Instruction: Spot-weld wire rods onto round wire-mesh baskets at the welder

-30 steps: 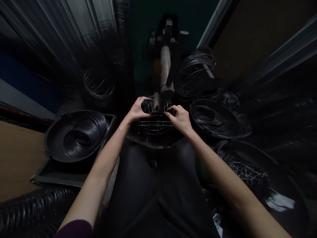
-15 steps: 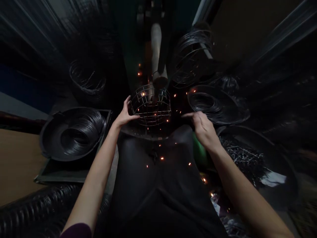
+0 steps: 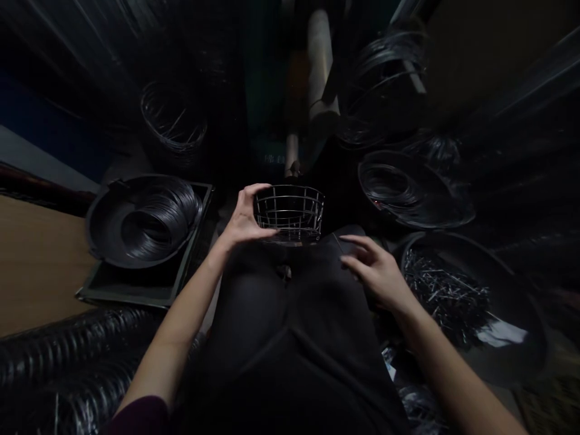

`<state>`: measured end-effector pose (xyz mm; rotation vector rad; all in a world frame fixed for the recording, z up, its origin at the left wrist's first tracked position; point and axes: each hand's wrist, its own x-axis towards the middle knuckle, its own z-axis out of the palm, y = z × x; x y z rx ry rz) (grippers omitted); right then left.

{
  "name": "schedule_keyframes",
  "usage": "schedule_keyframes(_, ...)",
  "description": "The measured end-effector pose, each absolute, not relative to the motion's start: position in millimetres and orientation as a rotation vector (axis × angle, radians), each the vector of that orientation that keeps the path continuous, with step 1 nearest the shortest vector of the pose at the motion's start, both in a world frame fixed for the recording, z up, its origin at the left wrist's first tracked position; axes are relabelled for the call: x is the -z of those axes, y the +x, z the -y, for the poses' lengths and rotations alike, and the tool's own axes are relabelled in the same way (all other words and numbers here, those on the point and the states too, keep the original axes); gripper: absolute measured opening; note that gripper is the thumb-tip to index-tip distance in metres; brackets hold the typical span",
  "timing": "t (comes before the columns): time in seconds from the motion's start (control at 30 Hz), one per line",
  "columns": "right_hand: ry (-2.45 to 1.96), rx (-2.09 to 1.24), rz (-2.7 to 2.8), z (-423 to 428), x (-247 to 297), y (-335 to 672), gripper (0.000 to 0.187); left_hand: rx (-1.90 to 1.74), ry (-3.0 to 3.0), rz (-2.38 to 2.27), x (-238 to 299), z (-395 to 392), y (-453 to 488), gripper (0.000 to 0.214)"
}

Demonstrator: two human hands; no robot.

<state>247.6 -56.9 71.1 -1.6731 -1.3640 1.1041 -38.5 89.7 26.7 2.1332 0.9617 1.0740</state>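
— Two hands in the head view; what does each one have?

— Only the left hand (image 3: 243, 220) has anything. Its thumb and fingers are clamped on the left rim and side of a round wire basket (image 3: 289, 212), which sits upright, open side up, just above the person's lap and straight ahead of them.

— And the right hand (image 3: 375, 272)?

— It grips nothing. The fingers are loosely spread and point left toward the basket, but there is a clear gap between them and the wire. It hovers over the right thigh, lower than the basket and to its right.

— What lies around them?

— On the left, a dark round pan (image 3: 102, 226) holds a stack of wire rings (image 3: 156, 219), and the pan rests on a flat dark tray (image 3: 136, 289). Coiled wire springs (image 3: 54, 362) lie in the near left corner. On the right, a shallow dish of wire rings (image 3: 408, 192) sits well apart from the basket, and nearer the right hand a large basin (image 3: 521, 338) holds a heap of short straight wire pieces (image 3: 446, 296).

— Anything behind the basket?

— A pale cylinder of a machine (image 3: 321, 60) stands upright beyond it, with loose wire hoops (image 3: 174, 124) to its left and more hoops (image 3: 385, 84) to its right. That far part is too dark to tell more.
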Motion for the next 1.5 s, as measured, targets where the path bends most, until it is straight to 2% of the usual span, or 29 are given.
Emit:
schedule_keyframes(0.13,-1.613,-1.243,1.702,3.6,-94.2,215.7,0.031,-0.845,2.379,-1.04,-45.5,-77.3,-15.6,0.081)
schedule_keyframes(0.27,-1.676,-0.63,2.12,-21.5,-86.7,200.9,0.022,-0.806,2.435,-1.046,-49.3,-78.0,-5.5,0.068)
schedule_keyframes(0.37,-1.654,-0.25,2.462,-20.1,-86.1,196.5,0.032,-0.858,2.392,-1.047,-48.7,-80.8,-5.6,0.066)
schedule_keyframes(0.63,-1.505,0.145,2.642,-30.3,-95.9,206.2,0.033,-0.964,2.282,-1.079,-50.5,-94.4,-0.6,0.064)
schedule_keyframes(1.2,-1.516,0.068,2.63,-65.9,-109.3,203.0,0.028,-0.943,2.243,-1.076,-56.2,-126.3,-4.7,0.067)
schedule_keyframes(1.5,-1.562,0.053,2.352,-56.8,-91.9,211.7,0.027,-0.958,2.17,-1.136,-60.5,-134.8,-4.5,0.067)
